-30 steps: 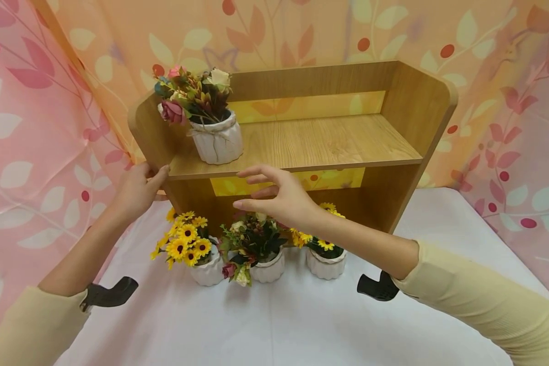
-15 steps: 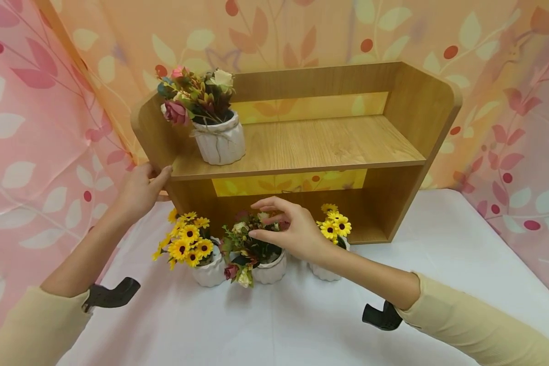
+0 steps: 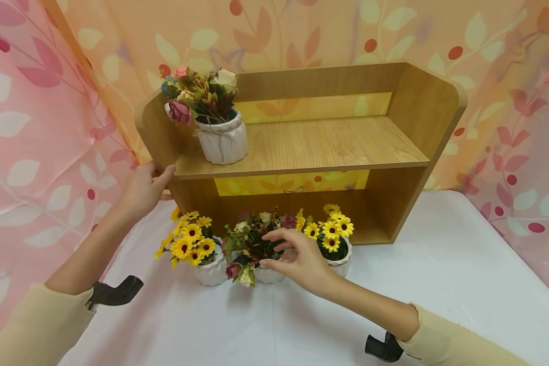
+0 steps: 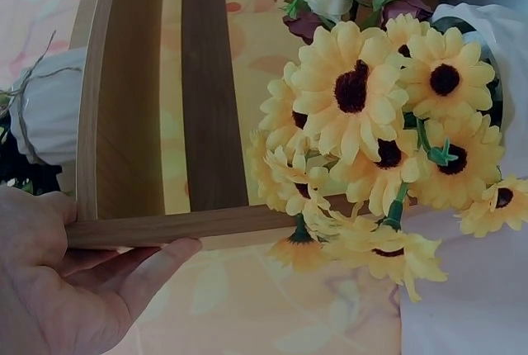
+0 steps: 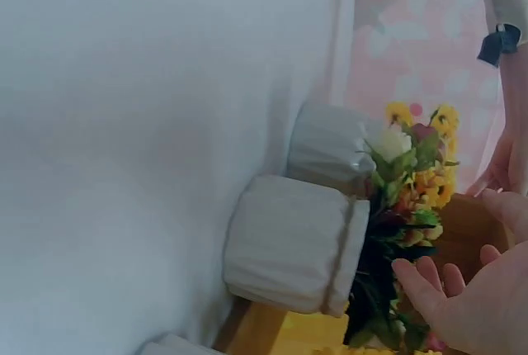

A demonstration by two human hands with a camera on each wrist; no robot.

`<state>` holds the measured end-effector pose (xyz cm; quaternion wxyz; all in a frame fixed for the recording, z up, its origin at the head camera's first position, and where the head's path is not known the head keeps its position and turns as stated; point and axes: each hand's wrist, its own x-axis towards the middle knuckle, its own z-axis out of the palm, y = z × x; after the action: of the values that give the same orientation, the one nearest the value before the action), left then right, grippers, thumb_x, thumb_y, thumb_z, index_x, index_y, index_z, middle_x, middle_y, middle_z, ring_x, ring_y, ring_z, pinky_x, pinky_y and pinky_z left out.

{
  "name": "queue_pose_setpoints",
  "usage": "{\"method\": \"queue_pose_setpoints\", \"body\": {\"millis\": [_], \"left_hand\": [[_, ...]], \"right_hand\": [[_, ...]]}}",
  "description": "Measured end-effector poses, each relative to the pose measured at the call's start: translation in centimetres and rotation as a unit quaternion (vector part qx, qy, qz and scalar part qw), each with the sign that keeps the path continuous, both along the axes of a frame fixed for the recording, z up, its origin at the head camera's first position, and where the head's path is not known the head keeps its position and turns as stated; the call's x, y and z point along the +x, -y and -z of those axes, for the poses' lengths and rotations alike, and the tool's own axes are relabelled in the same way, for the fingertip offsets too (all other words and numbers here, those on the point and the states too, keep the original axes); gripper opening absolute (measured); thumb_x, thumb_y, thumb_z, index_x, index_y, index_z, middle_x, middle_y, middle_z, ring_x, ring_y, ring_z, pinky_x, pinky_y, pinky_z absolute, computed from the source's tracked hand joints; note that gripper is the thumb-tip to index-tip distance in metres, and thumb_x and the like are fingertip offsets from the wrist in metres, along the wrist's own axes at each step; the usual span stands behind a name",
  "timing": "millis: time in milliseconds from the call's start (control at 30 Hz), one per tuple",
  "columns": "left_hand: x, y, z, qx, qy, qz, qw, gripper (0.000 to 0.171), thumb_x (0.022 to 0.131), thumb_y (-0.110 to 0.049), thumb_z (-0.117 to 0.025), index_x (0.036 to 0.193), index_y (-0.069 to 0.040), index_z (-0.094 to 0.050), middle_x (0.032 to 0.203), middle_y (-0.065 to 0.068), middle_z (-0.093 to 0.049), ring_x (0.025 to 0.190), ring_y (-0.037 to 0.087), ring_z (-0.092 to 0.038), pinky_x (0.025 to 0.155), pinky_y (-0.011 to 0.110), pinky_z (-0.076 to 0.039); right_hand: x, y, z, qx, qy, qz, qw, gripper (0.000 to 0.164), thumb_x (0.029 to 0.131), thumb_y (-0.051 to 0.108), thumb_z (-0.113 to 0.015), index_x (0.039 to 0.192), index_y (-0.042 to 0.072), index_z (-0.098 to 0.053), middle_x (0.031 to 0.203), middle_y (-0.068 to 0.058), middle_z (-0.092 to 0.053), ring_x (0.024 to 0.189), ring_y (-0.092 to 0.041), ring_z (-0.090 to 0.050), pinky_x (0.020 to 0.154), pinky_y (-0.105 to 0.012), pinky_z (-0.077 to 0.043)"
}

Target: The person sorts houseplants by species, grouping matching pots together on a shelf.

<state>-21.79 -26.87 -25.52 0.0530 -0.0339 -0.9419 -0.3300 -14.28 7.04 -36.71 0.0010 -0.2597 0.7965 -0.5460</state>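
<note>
My left hand (image 3: 139,195) grips the front edge of the left side panel of a two-tier wooden shelf (image 3: 320,145). In the left wrist view, the panel edge (image 4: 190,226) lies between the thumb and the other fingers. My right hand (image 3: 304,262), fingers loosely curved and holding nothing, is over the right part of a white pot (image 3: 269,275) of mixed roses (image 3: 253,239), standing before the shelf. In the right wrist view, the fingertips are close to the dark leaves (image 5: 375,289) above that pot's rim.
White pots of yellow sunflowers (image 3: 189,241) (image 3: 331,231) stand left and right of the rose pot on the white tablecloth (image 3: 238,325). Another white pot (image 3: 224,142), tied with twine and filled with roses, sits at the upper tier's left end. Patterned curtains (image 3: 302,30) hang behind.
My right hand has come down from the front of the upper tier to the middle rose pot. The left hand keeps its grip on the side panel.
</note>
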Motion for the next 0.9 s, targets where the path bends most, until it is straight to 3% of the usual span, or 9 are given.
{"method": "queue_pose_setpoints", "body": {"millis": [167, 333, 600, 900], "left_hand": [[0.1, -0.1, -0.1, 0.005, 0.007, -0.002, 1.0, 0.068, 0.114, -0.044, -0.033, 0.143, 0.017, -0.045, 0.141, 0.038, -0.055, 0.127, 0.052, -0.056, 0.1, 0.061, -0.054], [0.1, -0.2, -0.1, 0.008, 0.013, -0.004, 0.9999, 0.069, 0.114, -0.045, -0.033, 0.145, 0.016, -0.043, 0.143, 0.038, -0.053, 0.129, 0.053, -0.054, 0.104, 0.063, -0.052], [0.1, -0.1, -0.1, 0.006, 0.018, -0.006, 0.9998, 0.071, 0.114, -0.046, -0.032, 0.147, 0.016, -0.042, 0.145, 0.038, -0.052, 0.129, 0.053, -0.053, 0.105, 0.064, -0.052], [0.1, -0.2, -0.1, 0.012, 0.014, -0.003, 0.9998, 0.07, 0.114, -0.045, -0.033, 0.147, 0.016, -0.041, 0.146, 0.038, -0.052, 0.131, 0.053, -0.053, 0.105, 0.064, -0.052]], "right_hand": [[0.2, -0.1, 1.5, 0.009, -0.003, 0.015, 1.0, 0.037, 0.091, 0.014, -0.084, 0.124, 0.006, -0.071, 0.112, -0.017, -0.067, 0.099, -0.035, -0.067, 0.086, -0.042, -0.063], [0.4, -0.1, 3.0, 0.018, 0.002, 0.034, 0.999, 0.035, 0.09, 0.013, -0.085, 0.122, 0.009, -0.072, 0.108, -0.016, -0.066, 0.102, -0.031, -0.066, 0.094, -0.051, -0.061], [0.8, 0.2, 4.9, 0.047, -0.004, 0.073, 0.996, 0.033, 0.086, 0.015, -0.089, 0.116, 0.013, -0.075, 0.108, -0.01, -0.06, 0.105, -0.029, -0.059, 0.098, -0.048, -0.06], [0.8, 0.6, 6.0, 0.056, -0.028, 0.12, 0.991, 0.033, 0.081, 0.016, -0.093, 0.109, 0.02, -0.076, 0.113, -0.009, -0.053, 0.102, -0.024, -0.048, 0.082, -0.034, -0.044]]}}
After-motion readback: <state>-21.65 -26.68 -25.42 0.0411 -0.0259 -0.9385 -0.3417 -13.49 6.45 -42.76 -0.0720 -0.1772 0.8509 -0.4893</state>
